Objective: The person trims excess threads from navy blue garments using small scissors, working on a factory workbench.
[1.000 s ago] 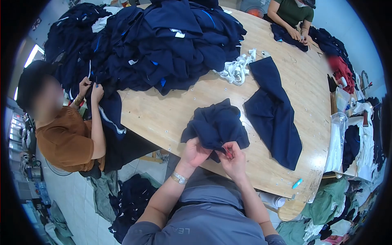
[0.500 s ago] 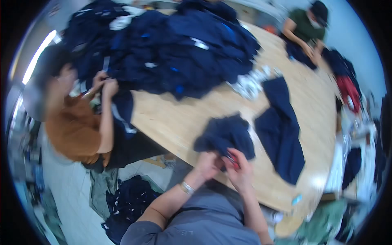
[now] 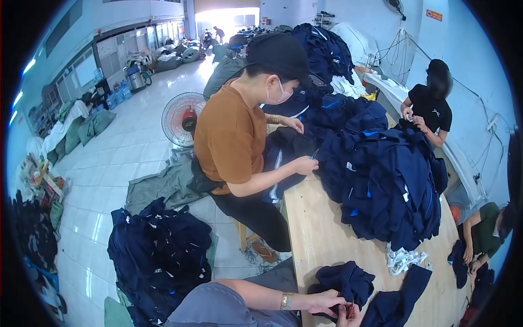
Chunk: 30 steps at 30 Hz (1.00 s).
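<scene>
Near the front edge of the wooden table (image 3: 321,240) lies a bunched navy garment (image 3: 348,280). My left hand (image 3: 326,301), with a gold bracelet at its wrist, has its fingers closed on the garment's near edge. Close against it, my right hand (image 3: 350,316) is closed around a small red tool (image 3: 351,309), mostly hidden by the fingers and cut by the lower frame edge. Beside the hands, a second navy piece (image 3: 400,297) lies flat on the table.
A large navy garment heap (image 3: 387,174) and white scraps (image 3: 404,259) lie farther up the table. A co-worker in brown (image 3: 229,136) sits at the left, holding a small tool. Two more co-workers are at the right. Another dark pile (image 3: 158,250) is on the floor.
The view has swung left and up, so the hands now appear at the bottom right. The brown-clad co-worker's hands have moved apart. Both my hands remain at the bunched garment.
</scene>
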Motion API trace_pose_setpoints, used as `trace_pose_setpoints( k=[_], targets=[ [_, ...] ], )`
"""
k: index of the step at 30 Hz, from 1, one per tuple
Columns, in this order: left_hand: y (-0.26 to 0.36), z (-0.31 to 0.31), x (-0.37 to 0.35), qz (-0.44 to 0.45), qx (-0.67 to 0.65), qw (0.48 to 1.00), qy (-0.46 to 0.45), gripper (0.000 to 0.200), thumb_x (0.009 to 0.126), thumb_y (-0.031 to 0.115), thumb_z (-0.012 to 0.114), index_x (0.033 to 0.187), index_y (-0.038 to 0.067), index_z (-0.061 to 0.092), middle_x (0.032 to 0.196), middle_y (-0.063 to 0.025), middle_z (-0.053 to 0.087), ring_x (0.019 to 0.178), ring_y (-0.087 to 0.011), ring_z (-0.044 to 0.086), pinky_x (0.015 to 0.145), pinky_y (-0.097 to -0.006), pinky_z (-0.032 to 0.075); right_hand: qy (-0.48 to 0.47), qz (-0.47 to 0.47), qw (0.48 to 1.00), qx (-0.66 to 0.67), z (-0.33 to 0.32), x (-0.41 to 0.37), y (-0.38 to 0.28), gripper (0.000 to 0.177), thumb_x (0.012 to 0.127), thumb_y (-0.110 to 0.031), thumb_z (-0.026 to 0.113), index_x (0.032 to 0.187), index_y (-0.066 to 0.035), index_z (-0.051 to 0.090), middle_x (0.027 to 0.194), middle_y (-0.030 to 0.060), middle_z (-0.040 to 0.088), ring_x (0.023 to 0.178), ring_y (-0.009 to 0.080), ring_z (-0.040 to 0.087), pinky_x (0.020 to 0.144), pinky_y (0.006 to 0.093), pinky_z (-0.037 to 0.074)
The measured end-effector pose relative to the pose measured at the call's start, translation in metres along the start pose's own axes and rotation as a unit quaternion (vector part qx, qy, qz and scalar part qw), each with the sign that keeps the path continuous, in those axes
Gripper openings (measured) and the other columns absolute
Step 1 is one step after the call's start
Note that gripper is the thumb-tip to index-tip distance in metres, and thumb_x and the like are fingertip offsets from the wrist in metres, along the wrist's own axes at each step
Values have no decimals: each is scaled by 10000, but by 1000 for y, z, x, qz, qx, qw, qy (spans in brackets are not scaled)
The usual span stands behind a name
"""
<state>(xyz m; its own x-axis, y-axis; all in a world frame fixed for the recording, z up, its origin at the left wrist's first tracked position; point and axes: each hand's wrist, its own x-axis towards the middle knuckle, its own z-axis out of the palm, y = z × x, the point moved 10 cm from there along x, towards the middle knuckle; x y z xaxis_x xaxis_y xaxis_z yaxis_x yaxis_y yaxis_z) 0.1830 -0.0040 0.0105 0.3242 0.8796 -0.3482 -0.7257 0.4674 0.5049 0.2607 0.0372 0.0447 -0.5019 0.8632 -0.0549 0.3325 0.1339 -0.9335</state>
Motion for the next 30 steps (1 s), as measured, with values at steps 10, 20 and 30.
trace_pose_setpoints(
  k=[10,20,30],
  targets=[
    [-2,3,-4,-28,-66,997,34,229,880,87,586,1078,-18,534,1172,-64,567,1102,-167,547,886,-446,503,5,51,996,73,-15,-1,24,148,905,-89,599,1014,12,587,880,102,655,809,172,645,685,263,522],
    [20,18,13,78,-182,979,42,61,900,56,558,930,6,576,924,-38,550,942,-195,591,857,-442,538,247,-26,964,95,-50,-25,-33,96,888,-25,604,959,37,620,894,52,639,800,96,575,723,224,458],
    [32,43,12,26,-193,981,3,244,949,152,475,1110,-23,528,1131,-145,588,1069,-256,569,985,-485,449,363,-45,930,15,-63,-54,-52,129,805,13,667,928,-24,682,861,47,568,735,90,521,609,199,395]
  ],
)
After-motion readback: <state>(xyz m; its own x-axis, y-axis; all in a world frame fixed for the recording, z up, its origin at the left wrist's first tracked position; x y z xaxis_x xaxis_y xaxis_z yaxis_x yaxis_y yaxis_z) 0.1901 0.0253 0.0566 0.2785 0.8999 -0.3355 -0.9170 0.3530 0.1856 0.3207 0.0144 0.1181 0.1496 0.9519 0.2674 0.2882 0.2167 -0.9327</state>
